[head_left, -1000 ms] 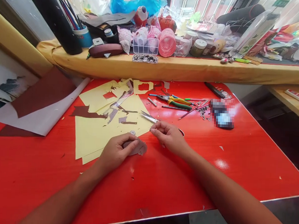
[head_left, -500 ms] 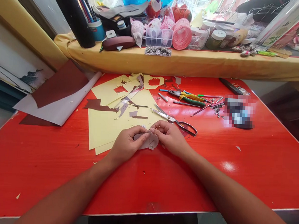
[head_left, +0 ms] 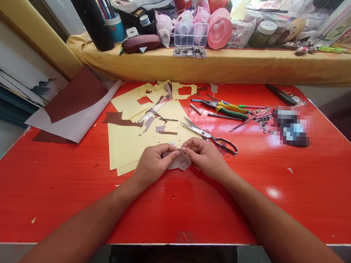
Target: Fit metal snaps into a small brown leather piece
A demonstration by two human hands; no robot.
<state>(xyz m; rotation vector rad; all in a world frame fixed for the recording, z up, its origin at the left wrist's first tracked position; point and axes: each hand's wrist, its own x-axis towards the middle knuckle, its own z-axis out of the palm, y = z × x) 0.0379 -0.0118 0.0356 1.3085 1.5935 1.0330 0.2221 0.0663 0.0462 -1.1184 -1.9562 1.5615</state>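
Between my two hands is a small greyish rounded cut-out piece [head_left: 177,162], with a metal snap or eyelet near its lower edge. My left hand [head_left: 155,161] pinches its upper left side between thumb and fingers. On the upper right edge, the thumb and fingertips of my right hand [head_left: 206,154] are closed, close against the left fingertips. What lies right between the fingertips is hidden. Just beyond my hands lie open scissors [head_left: 208,136], their blades over the yellow paper [head_left: 122,148].
Pliers with yellow-green handles [head_left: 228,109], pens and small metal fasteners [head_left: 263,121] lie at the back right, beside a blurred dark object [head_left: 292,129]. Brown scraps [head_left: 120,118] rest on the paper. A brown and white sheet [head_left: 75,100] curls at left. A cluttered ledge [head_left: 239,66] runs behind.
The view has shifted a little, so everything sits slightly higher and further right. My hands keep nearly the same hold on the piece.
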